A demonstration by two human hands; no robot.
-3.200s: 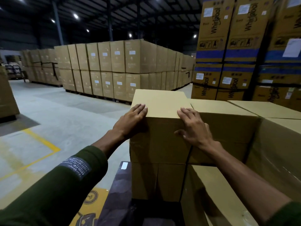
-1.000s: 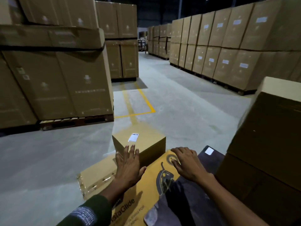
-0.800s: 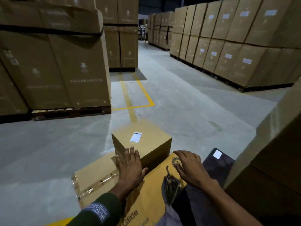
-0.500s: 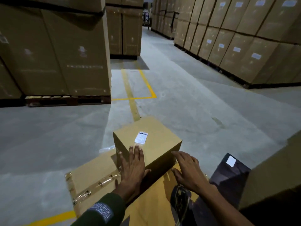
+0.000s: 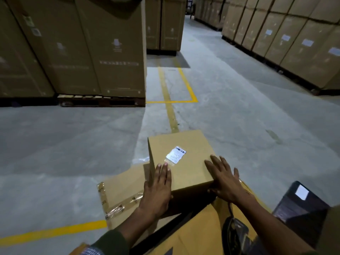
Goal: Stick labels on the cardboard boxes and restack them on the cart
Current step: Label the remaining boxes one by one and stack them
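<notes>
My left hand [image 5: 157, 188] lies flat, fingers straight, on the near-left corner of the small plain brown cardboard box [image 5: 181, 159] — palm over the top edge, thumb down the near side. My right hand [image 5: 223, 179] is spread wide on the near-right corner, fingertips on the top face, thumb tucked under toward the front. Neither has really closed round it yet; both just press on, braced as if for a lift.

Progress, as I judge it: this box is labelled already — a small white printed barcode label [image 5: 176, 154] sits on its top face, a bit skewed, w/ what looks like a clear shiny film around it. So the sticking is done for this one; what's left is getting it back onto the stack. How many other boxes need labels I can't tell from here.

Where it is: on a flattened sheet of brown cardboard w/ clear tape strips [image 5: 119, 192] lying on the grey concrete floor [image 5: 73, 144], near the yellow painted floor lines [image 5: 170, 111]. Beside my right arm there's a yellow printed carton [image 5: 206, 234] and a dark box w/ a white sticker [image 5: 301, 201].

The box itself looks clean, square-edged, undented, closed — plain faces, no print that I can see.
</notes>
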